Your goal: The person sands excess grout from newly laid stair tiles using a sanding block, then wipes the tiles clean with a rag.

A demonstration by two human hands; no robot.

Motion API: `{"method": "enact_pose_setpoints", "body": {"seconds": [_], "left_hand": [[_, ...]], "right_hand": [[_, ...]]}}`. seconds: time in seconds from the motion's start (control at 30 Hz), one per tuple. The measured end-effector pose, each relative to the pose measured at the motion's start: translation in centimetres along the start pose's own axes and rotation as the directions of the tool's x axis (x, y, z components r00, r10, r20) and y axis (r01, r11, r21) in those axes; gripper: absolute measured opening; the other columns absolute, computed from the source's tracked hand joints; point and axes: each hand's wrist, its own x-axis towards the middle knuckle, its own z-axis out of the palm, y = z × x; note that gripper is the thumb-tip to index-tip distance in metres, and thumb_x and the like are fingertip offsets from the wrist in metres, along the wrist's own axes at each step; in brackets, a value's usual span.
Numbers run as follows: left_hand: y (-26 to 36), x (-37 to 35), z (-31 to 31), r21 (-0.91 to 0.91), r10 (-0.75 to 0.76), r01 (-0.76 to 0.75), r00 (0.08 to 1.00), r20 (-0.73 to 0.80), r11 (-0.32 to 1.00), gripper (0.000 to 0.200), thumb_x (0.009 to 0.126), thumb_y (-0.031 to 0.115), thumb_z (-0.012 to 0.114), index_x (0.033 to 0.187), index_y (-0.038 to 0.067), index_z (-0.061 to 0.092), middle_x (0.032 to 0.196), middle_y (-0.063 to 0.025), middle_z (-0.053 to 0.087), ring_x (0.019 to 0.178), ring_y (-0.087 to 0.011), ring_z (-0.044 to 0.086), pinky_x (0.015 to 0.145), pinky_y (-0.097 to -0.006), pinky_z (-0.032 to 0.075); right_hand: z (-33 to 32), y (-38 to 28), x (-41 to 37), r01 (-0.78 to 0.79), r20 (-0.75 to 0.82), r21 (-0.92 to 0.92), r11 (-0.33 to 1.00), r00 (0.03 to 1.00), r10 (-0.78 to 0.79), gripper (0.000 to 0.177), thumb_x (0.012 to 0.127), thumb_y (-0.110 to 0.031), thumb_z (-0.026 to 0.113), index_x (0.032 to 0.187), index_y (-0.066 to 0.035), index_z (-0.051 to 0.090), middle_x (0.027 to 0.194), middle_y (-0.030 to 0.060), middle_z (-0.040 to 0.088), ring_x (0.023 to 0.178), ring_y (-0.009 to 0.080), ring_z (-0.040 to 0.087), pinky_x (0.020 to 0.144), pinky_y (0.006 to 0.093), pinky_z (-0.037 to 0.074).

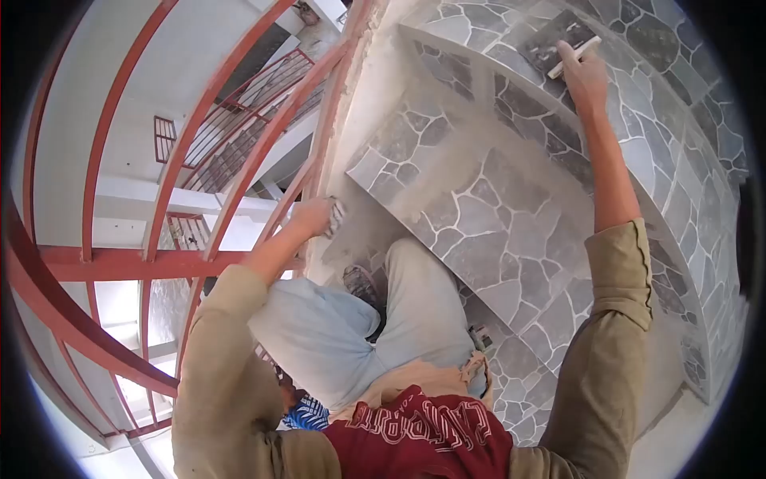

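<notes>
At the upper right, my right hand [586, 77] is closed round the light handle of a flat trowel [550, 44]. The trowel's dark blade lies against the grey stone-patterned step surface [638, 88]. My left hand [311, 217] is closed on a crumpled striped cloth [335, 217], beside the pale wall edge and left of the lower step [471, 215]. Light lines run between the grey stone shapes, and a dusty, smeared band crosses the lower step.
Red metal railings [120, 265] curve along the left side, with a lower level and another railing beyond them. My bent knees are below the step's edge. Blue patterned fabric [307, 413] shows at the lower left of my legs.
</notes>
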Motion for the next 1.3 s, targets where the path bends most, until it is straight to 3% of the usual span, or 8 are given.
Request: {"method": "enact_pose_setpoints", "body": {"seconds": [0.13, 0.33, 0.4, 0.6, 0.83, 1.0, 1.17, 1.3], "left_hand": [[3.8, -6.4, -10.4, -0.25, -0.106, -0.041, 0.831, -0.547, 0.967, 0.049, 0.086, 0.017, 0.059, 0.134, 0.014, 0.059, 0.115, -0.0246, 0.068, 0.1, -0.0384, 0.069, 0.086, -0.0504, 0.054], [7.3, 4.7, -5.2, 0.073, 0.066, -0.026, 0.78, -0.622, 0.997, 0.055, 0.084, 0.011, 0.063, 0.137, -0.002, 0.054, 0.129, -0.0217, 0.064, 0.123, -0.0347, 0.06, 0.108, -0.0495, 0.044], [12.2, 5.6, 1.1, -0.276, -0.182, -0.143, 0.462, -0.868, 0.951, 0.046, 0.085, 0.005, 0.061, 0.129, -0.006, 0.056, 0.124, -0.0241, 0.062, 0.118, -0.0393, 0.058, 0.112, -0.0491, 0.037], [24.7, -2.6, -0.7, -0.538, -0.183, -0.345, 0.687, -0.703, 0.769, 0.06, 0.082, 0.012, 0.071, 0.137, -0.003, 0.052, 0.133, -0.0214, 0.059, 0.126, -0.0414, 0.052, 0.111, -0.0459, 0.04], [32.3, -6.2, -10.3, -0.492, -0.097, -0.723, 0.515, -0.852, 0.485, 0.051, 0.085, 0.004, 0.06, 0.136, 0.002, 0.057, 0.123, -0.022, 0.064, 0.116, -0.0404, 0.059, 0.104, -0.045, 0.046], [17.4, 2.6, -7.8, -0.459, -0.289, -0.329, 0.453, -0.843, 0.825, 0.058, 0.082, 0.006, 0.067, 0.139, 0.008, 0.055, 0.126, -0.0177, 0.062, 0.117, -0.0364, 0.06, 0.103, -0.0458, 0.047], [12.3, 8.1, -4.0, -0.517, -0.398, -0.001, 0.637, -0.661, 0.856, 0.052, 0.09, 0.023, 0.064, 0.138, 0.006, 0.054, 0.132, -0.0206, 0.053, 0.123, -0.039, 0.052, 0.105, -0.0464, 0.043], [17.1, 10.2, -6.4, -0.598, -0.368, -0.136, 0.674, -0.64, 0.79, 0.048, 0.093, 0.031, 0.061, 0.132, 0.003, 0.058, 0.13, -0.0244, 0.051, 0.119, -0.0386, 0.052, 0.1, -0.0479, 0.044]], "right_hand": [[0.4, 1.0, -1.4, 0.0, -0.063, -0.059, 0.998, 0.998, -0.004, 0.054, 0.088, -0.05, 0.063, 0.086, 0.003, 0.074, 0.083, 0.026, 0.071, 0.084, 0.0424, 0.07, 0.078, 0.0483, 0.051], [-0.4, 0.3, -0.3, 0.023, -0.03, -0.129, 0.991, 0.999, -0.027, 0.054, 0.087, -0.05, 0.064, 0.085, 0.003, 0.074, 0.084, 0.027, 0.071, 0.086, 0.0437, 0.07, 0.077, 0.0486, 0.051], [-0.4, 0.4, -0.4, 0.041, -0.076, -0.15, 0.988, 0.996, -0.052, 0.053, 0.087, -0.049, 0.064, 0.085, 0.003, 0.074, 0.085, 0.0274, 0.071, 0.085, 0.0435, 0.07, 0.078, 0.0483, 0.052], [0.0, 0.8, -0.2, 0.054, -0.085, -0.134, 0.989, 0.994, -0.066, 0.053, 0.089, -0.05, 0.067, 0.08, 0.002, 0.073, 0.073, 0.0169, 0.071, 0.07, 0.029, 0.068, 0.07, 0.0413, 0.049], [-0.3, 1.6, 0.0, 0.043, -0.099, -0.127, 0.991, 0.994, -0.056, 0.054, 0.089, -0.049, 0.067, 0.077, 0.003, 0.072, 0.067, 0.0164, 0.068, 0.067, 0.0271, 0.066, 0.066, 0.0428, 0.047], [-0.9, 0.5, -0.4, -0.007, -0.054, -0.113, 0.994, 0.999, 0.001, 0.05, 0.086, -0.047, 0.067, 0.084, 0.002, 0.074, 0.081, 0.0246, 0.072, 0.083, 0.042, 0.07, 0.077, 0.0475, 0.051], [-0.5, 0.9, -0.1, -0.009, -0.067, -0.097, 0.995, 0.998, 0.002, 0.049, 0.086, -0.047, 0.066, 0.086, 0.002, 0.074, 0.084, 0.0258, 0.072, 0.086, 0.0436, 0.07, 0.079, 0.0477, 0.052], [-0.5, 1.1, -0.4, -0.007, -0.08, -0.192, 0.981, 0.997, -0.009, 0.051, 0.085, -0.047, 0.066, 0.085, 0.003, 0.074, 0.083, 0.028, 0.071, 0.086, 0.0446, 0.07, 0.079, 0.0487, 0.052]]}}
